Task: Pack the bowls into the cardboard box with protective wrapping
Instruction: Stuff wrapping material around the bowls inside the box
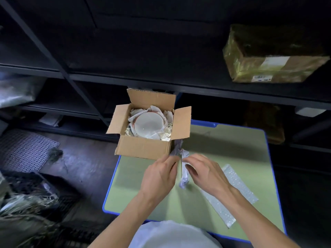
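An open cardboard box [143,146] stands at the far left corner of a small green table [232,154]. Inside it a white bowl [148,123] with a reddish rim lies among crumpled white paper. Just in front of the box's right corner, my left hand [161,173] and my right hand [206,173] both pinch a crumpled strip of white paper [184,174] held between them above the table.
A strip of bubble wrap [231,194] lies on the table to the right of my hands. Dark metal shelves [161,83] rise behind, with a taped parcel [268,58] at the upper right. Bags and a mesh mat [25,151] crowd the floor at left.
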`<action>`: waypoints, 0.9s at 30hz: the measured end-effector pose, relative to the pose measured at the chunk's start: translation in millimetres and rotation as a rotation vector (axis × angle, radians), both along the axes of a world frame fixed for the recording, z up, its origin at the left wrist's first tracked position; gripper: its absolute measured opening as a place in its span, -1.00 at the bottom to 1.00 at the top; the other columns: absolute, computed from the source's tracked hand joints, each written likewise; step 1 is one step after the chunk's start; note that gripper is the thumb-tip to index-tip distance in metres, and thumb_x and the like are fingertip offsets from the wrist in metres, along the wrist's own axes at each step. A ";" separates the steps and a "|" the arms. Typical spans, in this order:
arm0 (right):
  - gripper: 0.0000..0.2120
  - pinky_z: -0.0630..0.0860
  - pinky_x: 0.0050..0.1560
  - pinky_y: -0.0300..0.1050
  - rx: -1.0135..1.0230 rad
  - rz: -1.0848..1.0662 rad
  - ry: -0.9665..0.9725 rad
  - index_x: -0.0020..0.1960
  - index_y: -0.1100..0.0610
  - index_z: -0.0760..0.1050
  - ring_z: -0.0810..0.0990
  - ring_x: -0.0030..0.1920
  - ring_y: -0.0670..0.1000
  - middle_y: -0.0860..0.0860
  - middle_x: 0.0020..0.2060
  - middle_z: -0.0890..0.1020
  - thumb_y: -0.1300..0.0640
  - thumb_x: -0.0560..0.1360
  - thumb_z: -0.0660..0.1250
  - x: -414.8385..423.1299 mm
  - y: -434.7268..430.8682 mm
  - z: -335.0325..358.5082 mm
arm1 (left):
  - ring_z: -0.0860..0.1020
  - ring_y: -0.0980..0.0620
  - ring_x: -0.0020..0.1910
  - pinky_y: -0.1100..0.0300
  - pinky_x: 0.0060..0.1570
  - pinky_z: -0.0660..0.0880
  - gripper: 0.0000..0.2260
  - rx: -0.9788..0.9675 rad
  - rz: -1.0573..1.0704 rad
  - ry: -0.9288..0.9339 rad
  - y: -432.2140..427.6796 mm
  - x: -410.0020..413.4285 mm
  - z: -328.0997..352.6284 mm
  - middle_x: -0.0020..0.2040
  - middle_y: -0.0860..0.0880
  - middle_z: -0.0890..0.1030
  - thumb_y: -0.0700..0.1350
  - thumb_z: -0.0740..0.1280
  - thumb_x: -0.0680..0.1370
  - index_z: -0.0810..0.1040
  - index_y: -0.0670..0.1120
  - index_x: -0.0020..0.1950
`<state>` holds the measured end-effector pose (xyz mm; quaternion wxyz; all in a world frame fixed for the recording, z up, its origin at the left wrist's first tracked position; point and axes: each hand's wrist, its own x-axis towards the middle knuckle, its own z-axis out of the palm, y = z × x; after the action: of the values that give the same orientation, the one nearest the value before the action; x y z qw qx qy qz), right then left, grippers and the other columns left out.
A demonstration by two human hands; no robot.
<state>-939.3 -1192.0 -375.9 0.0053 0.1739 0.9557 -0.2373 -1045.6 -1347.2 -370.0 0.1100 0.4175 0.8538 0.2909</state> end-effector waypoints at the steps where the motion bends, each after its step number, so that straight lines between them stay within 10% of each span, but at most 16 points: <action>1: -0.78 0.50 -0.01 -0.08 0.004 0.012 0.032 0.23 -0.01 0.57 0.54 0.16 -0.02 -0.12 0.11 0.61 0.10 0.61 0.27 -6.2 0.2 7.4 | 0.55 -0.11 -0.25 0.02 -0.34 0.49 -0.84 0.031 0.011 0.020 0.3 -5.1 7.7 -0.14 0.04 0.62 -0.08 0.21 0.62 0.56 0.06 0.10; 6: -0.86 0.54 -0.14 -0.06 0.045 0.012 0.155 0.09 -0.04 0.59 0.57 0.01 -0.04 -0.17 -0.03 0.63 0.10 0.58 0.30 -37.9 -1.1 43.3 | 0.55 0.08 -0.21 0.06 -0.30 0.49 -0.85 0.148 0.076 0.080 2.1 -33.0 32.9 -0.16 0.12 0.61 -0.02 0.21 0.61 0.57 0.11 0.05; 13: -0.74 0.47 0.14 -0.08 0.025 0.069 0.153 0.27 0.06 0.57 0.49 0.23 -0.01 -0.08 0.18 0.59 0.12 0.63 0.23 -114.6 -2.8 48.6 | 0.44 -0.20 0.25 -0.04 0.24 0.40 -0.68 -0.149 0.217 0.259 -13.1 -116.9 17.6 0.29 -0.17 0.48 -0.14 0.29 0.56 0.53 -0.14 0.31; 27: -0.33 0.20 0.51 0.10 0.317 0.174 -0.168 0.48 0.16 0.31 0.13 0.53 0.15 0.15 0.54 0.19 -0.19 0.51 0.33 -203.4 -14.4 5.5 | 0.02 0.38 0.52 0.31 0.31 0.32 -0.47 0.100 0.149 -0.092 -35.2 -156.4 -10.7 0.59 0.29 -0.01 0.19 0.20 0.64 0.15 0.14 0.57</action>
<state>-1142.7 -1206.4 -370.5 0.0782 0.1087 0.9887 -0.0670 -1202.0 -1382.4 -380.8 0.1061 0.3442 0.8608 0.3595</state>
